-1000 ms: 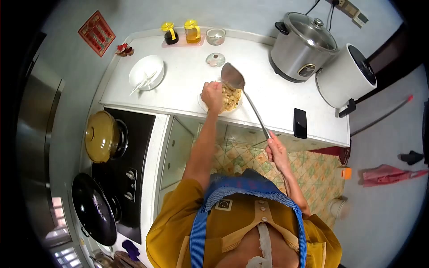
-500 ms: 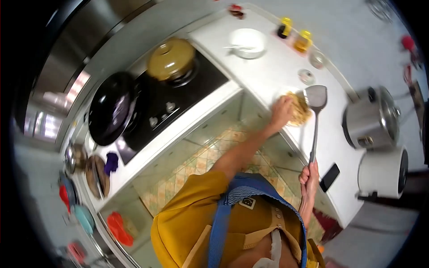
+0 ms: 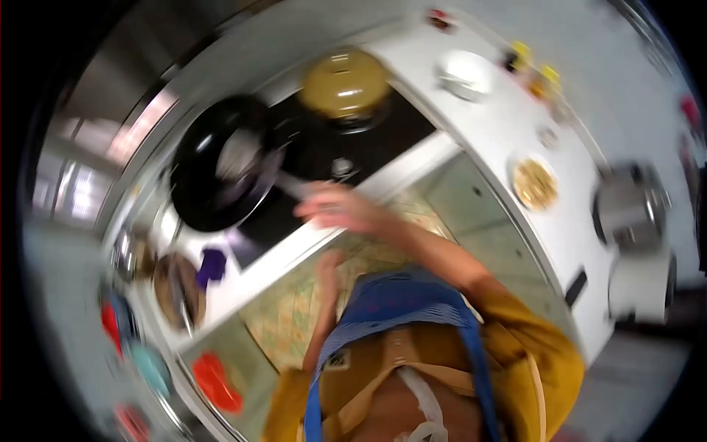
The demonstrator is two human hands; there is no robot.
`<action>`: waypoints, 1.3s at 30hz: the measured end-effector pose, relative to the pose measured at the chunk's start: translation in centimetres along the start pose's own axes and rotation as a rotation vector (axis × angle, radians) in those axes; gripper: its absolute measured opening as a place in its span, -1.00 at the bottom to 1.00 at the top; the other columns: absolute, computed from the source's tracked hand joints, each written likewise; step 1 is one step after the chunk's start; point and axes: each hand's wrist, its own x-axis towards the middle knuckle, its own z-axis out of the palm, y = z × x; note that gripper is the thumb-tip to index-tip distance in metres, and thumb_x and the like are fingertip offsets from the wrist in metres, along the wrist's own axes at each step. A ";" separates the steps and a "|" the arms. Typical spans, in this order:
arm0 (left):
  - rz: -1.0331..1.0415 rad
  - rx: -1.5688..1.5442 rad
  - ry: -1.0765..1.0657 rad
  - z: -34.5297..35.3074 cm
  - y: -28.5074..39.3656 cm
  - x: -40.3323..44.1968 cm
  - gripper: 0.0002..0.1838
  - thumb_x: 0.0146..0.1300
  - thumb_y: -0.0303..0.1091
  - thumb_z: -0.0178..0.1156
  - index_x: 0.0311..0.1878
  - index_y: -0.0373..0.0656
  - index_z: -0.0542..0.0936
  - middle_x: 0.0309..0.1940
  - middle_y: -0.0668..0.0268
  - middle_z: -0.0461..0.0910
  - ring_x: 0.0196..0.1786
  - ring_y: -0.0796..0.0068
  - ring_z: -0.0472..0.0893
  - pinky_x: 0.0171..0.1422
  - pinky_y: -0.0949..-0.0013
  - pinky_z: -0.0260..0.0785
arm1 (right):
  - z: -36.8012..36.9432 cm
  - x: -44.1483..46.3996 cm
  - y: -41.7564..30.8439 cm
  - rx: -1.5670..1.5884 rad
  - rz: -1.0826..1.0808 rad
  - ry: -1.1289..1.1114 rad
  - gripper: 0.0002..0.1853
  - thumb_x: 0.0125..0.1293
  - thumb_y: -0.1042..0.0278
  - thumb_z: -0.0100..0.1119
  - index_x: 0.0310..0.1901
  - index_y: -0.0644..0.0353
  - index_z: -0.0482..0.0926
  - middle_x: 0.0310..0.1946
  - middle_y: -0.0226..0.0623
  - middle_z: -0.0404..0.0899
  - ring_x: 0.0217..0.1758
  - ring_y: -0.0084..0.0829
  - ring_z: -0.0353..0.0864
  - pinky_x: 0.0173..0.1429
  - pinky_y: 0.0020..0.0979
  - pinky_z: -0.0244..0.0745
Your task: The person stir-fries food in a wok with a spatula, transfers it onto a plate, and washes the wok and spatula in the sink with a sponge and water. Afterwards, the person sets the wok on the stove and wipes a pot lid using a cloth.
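My right hand (image 3: pixel 335 206) is closed around the handle of a wok spatula (image 3: pixel 239 155), in front of the stove. The spatula's grey blade is inside a black wok (image 3: pixel 206 195) on the left burner. Motion blurs the hand and the tool. Low by the counter's front edge is my left hand (image 3: pixel 330 261); blur hides its fingers, and nothing can be made out in it. A white plate of pale yellow cut food (image 3: pixel 536 184) lies on the right counter, away from both hands.
A yellow lidded pot (image 3: pixel 345 85) stands on the other burner. The right counter holds a white bowl (image 3: pixel 465 74), bottles (image 3: pixel 543 82), a steel cooker (image 3: pixel 632 206) and a black phone (image 3: pixel 577 287). A purple cloth (image 3: pixel 212 267) and a round board (image 3: pixel 179 291) lie at left.
My right hand has swung left from the counter with the spatula, whose blade is now in the wok. My left hand has left the plate of food and dropped back toward my body.
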 end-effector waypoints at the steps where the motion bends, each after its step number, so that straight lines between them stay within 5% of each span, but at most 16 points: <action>1: -0.043 -0.148 0.123 -1.6 0.0 -0.3 -0.79 0.16 -0.35 -0.03 -0.40 -0.23 0.57 -0.50 0.32 0.48 -0.39 0.49 0.44 -0.25 0.41 0.29 | 1.7 3.3 1.7 0.373 0.093 -0.009 -0.75 0.14 0.32 0.08 -0.19 0.27 0.50 -0.23 -0.24 0.49 -0.26 -0.50 0.49 -0.12 -0.44 0.46; 2: -0.132 -0.139 0.184 -3.3 -0.5 0.1 -0.82 0.18 -0.33 0.03 -0.45 -0.20 0.52 -0.52 0.37 0.45 -0.43 0.57 0.40 -0.29 0.49 0.27 | 3.1 6.6 2.8 0.792 0.434 0.082 -0.74 0.13 0.29 0.08 -0.25 0.33 0.48 -0.32 -0.19 0.51 -0.33 -0.48 0.51 -0.21 -0.41 0.49; 3: -0.187 -0.258 0.202 -4.1 -0.2 0.4 -0.84 0.17 -0.35 0.06 -0.47 -0.19 0.49 -0.51 0.38 0.45 -0.42 0.60 0.40 -0.29 0.52 0.26 | 4.0 9.0 5.0 0.883 0.458 -0.002 -0.70 0.13 0.24 0.09 -0.27 0.37 0.46 -0.43 -0.17 0.51 -0.44 -0.43 0.51 -0.31 -0.38 0.49; 8: -0.252 -0.522 0.140 -7.3 -3.0 1.2 -0.88 0.09 -0.49 0.18 -0.49 -0.15 0.44 -0.46 0.39 0.46 -0.41 0.63 0.40 -0.22 0.55 0.28 | 6.9 9.9 8.4 0.640 0.530 -0.059 -0.54 0.23 -0.04 -0.05 -0.21 0.32 0.41 -0.52 -0.22 0.48 -0.60 -0.44 0.45 -0.47 -0.43 0.44; 10: -0.245 -0.348 0.073 -6.9 -4.9 2.2 -0.92 0.09 -0.49 0.18 -0.45 -0.16 0.47 -0.44 0.39 0.46 -0.39 0.62 0.40 -0.20 0.55 0.28 | 5.8 6.9 7.6 0.491 0.586 -0.040 -0.47 0.23 -0.12 -0.09 -0.16 0.31 0.41 -0.52 -0.24 0.50 -0.58 -0.47 0.45 -0.44 -0.46 0.43; 12: -0.190 -0.178 0.019 -6.7 -3.0 3.0 -0.96 0.10 -0.48 0.17 -0.38 -0.19 0.51 -0.41 0.40 0.47 -0.34 0.60 0.41 -0.16 0.54 0.28 | 3.7 3.5 7.2 0.304 0.717 0.071 -0.48 0.25 -0.13 -0.10 -0.08 0.24 0.42 -0.46 -0.32 0.52 -0.52 -0.55 0.43 -0.39 -0.50 0.38; 13: -0.147 -0.175 0.026 -5.2 -0.7 3.4 -0.95 0.10 -0.48 0.16 -0.35 -0.21 0.52 -0.40 0.41 0.48 -0.32 0.59 0.42 -0.14 0.54 0.28 | 2.6 1.0 6.8 0.299 0.578 0.140 -0.58 0.28 -0.05 -0.10 -0.12 0.18 0.45 -0.44 -0.40 0.50 -0.47 -0.59 0.41 -0.41 -0.51 0.33; 15: -0.218 -0.248 -0.063 -4.0 -0.3 4.0 -0.92 0.15 -0.43 0.12 -0.32 -0.21 0.54 -0.37 0.41 0.50 -0.25 0.58 0.43 -0.12 0.53 0.28 | -0.7 -2.4 7.9 0.484 0.694 0.165 -0.73 0.30 0.10 -0.07 -0.14 0.08 0.46 -0.44 -0.45 0.46 -0.47 -0.68 0.36 -0.44 -0.59 0.27; 16: -0.395 -0.484 -0.085 -3.1 0.3 4.4 -0.90 0.17 -0.41 0.11 -0.27 -0.20 0.52 -0.34 0.39 0.51 -0.24 0.58 0.44 -0.11 0.52 0.28 | -1.6 -4.2 7.5 0.446 0.748 0.299 -0.73 0.31 0.14 -0.07 -0.10 0.10 0.46 -0.46 -0.46 0.45 -0.50 -0.69 0.34 -0.44 -0.62 0.26; 18: -0.332 -1.134 -0.192 -1.4 1.2 4.9 -0.85 0.20 -0.33 0.11 -0.20 -0.15 0.47 -0.27 0.41 0.48 -0.23 0.56 0.44 -0.13 0.45 0.30 | -4.2 -7.0 8.9 0.423 0.800 0.358 -0.70 0.34 0.25 -0.12 0.02 0.19 0.42 -0.44 -0.45 0.45 -0.48 -0.65 0.35 -0.40 -0.59 0.30; 20: -0.350 -1.432 -0.099 -0.9 7.8 5.2 -0.85 0.26 -0.23 0.03 -0.25 -0.08 0.43 -0.29 0.47 0.39 -0.27 0.60 0.39 -0.07 0.42 0.22 | -5.3 -8.7 7.9 0.461 0.781 0.377 -0.70 0.35 0.27 -0.14 0.03 0.18 0.41 -0.43 -0.47 0.45 -0.46 -0.66 0.36 -0.37 -0.60 0.32; 33: 0.028 -1.515 0.075 -6.7 15.5 3.7 -0.84 0.29 -0.22 -0.03 -0.35 -0.06 0.42 -0.27 0.47 0.35 -0.31 0.58 0.33 -0.12 0.41 0.22 | -6.7 -0.2 7.7 0.210 0.677 0.080 -0.71 0.32 0.32 -0.08 0.05 0.16 0.40 -0.41 -0.46 0.45 -0.43 -0.66 0.38 -0.32 -0.60 0.34; 35: 0.066 -1.257 0.132 -9.1 17.9 3.3 -0.82 0.25 -0.21 0.03 -0.38 -0.08 0.39 -0.26 0.43 0.33 -0.25 0.55 0.31 -0.12 0.41 0.19 | -6.3 2.2 7.3 0.126 0.638 0.112 -0.72 0.31 0.35 -0.07 0.04 0.14 0.41 -0.43 -0.47 0.46 -0.47 -0.68 0.37 -0.35 -0.62 0.32; 37: 0.225 -0.949 -0.028 -12.0 23.4 2.4 -0.82 0.15 -0.29 0.13 -0.44 -0.13 0.38 -0.24 0.31 0.32 -0.22 0.45 0.32 -0.10 0.34 0.20 | -6.4 4.5 7.8 0.038 0.577 0.158 -0.71 0.29 0.32 -0.05 0.03 0.13 0.42 -0.42 -0.52 0.46 -0.48 -0.72 0.35 -0.35 -0.66 0.30; 38: 0.348 -0.856 -0.155 -13.7 25.8 2.0 -0.98 0.06 -0.56 0.07 -0.44 -0.24 0.47 -0.22 0.23 0.38 -0.14 0.42 0.40 -0.04 0.41 0.28 | -6.2 5.9 7.9 0.005 0.540 0.237 -0.70 0.30 0.31 -0.05 0.04 0.14 0.42 -0.42 -0.53 0.47 -0.48 -0.73 0.35 -0.38 -0.69 0.29; 39: 0.464 -0.937 -0.287 -15.1 28.5 1.6 -0.96 0.06 -0.51 0.17 -0.42 -0.28 0.52 -0.20 0.18 0.38 -0.15 0.38 0.42 -0.04 0.40 0.29 | -5.8 7.5 7.5 -0.029 0.496 0.301 -0.70 0.30 0.33 -0.05 0.04 0.19 0.42 -0.42 -0.48 0.49 -0.48 -0.71 0.35 -0.37 -0.67 0.31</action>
